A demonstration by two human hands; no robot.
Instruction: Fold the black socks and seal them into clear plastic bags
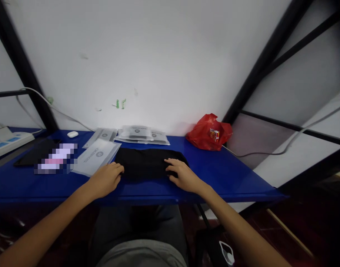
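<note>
Frame centre: left hand (110, 178) curled at black cloth (143, 163), grip unclear; right hand (183, 175) lay loosely open on it. Uneven pull risked creases.

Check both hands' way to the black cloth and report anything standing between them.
Nothing visible does: the left hand is at the left edge of the black cloth, and the right hand is at its right part. The nearest printed bag lies left of the cloth, not between.
</note>
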